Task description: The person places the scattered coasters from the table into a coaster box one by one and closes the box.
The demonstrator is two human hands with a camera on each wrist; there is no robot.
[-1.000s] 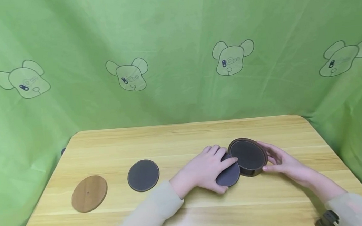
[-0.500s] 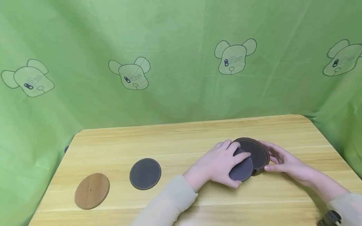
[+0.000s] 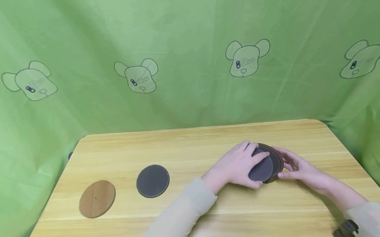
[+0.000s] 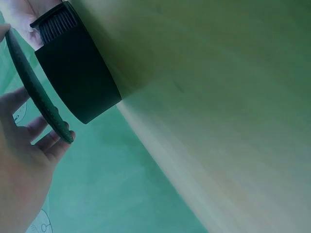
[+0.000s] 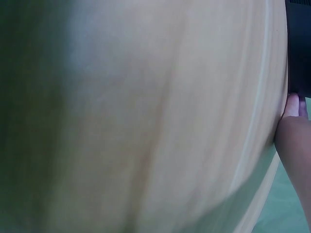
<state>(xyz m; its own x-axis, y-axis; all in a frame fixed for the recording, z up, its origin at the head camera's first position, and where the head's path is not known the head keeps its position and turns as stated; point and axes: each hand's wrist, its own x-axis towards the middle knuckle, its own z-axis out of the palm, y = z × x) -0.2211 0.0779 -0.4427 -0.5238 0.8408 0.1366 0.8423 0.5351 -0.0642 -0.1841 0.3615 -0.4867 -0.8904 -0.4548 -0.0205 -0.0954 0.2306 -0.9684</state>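
Fingers of my left hand (image 3: 236, 165) are part-spread, holding a dark coaster (image 3: 261, 168) by its rim; just below them, my right hand (image 3: 296, 170) curls round the side of a round holder (image 4: 80, 73). Coaster's probably light, stiff, slickish on the face, so grab edges.

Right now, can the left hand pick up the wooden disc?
Probably not: the left hand grips a coaster at the holder, so it would likely have to let go first. The wooden disc itself lies uncovered.
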